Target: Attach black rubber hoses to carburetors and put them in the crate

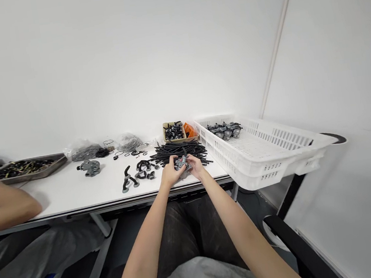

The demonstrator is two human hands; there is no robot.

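My left hand (170,172) and my right hand (196,166) both grip a grey plastic fitting (183,168) low over the front edge of the table. A dark piece sticks up from the fitting's top; fingers hide part of it. Right behind my hands lies a pile of black rubber tubes (180,149). To the left are several short black bent hoses with grey ends (129,180). A similar grey fitting (90,167) stands farther left on the white table (72,190).
At right, a white perforated crate (263,160) overhangs the table edge, with several grey-and-black assemblies (225,130) inside. A beige bin (173,132) of small parts and an orange basket (189,130) stand behind. Plastic bags (84,150), a metal tray (60,161) and a co-worker's arm (8,205) are leftward.
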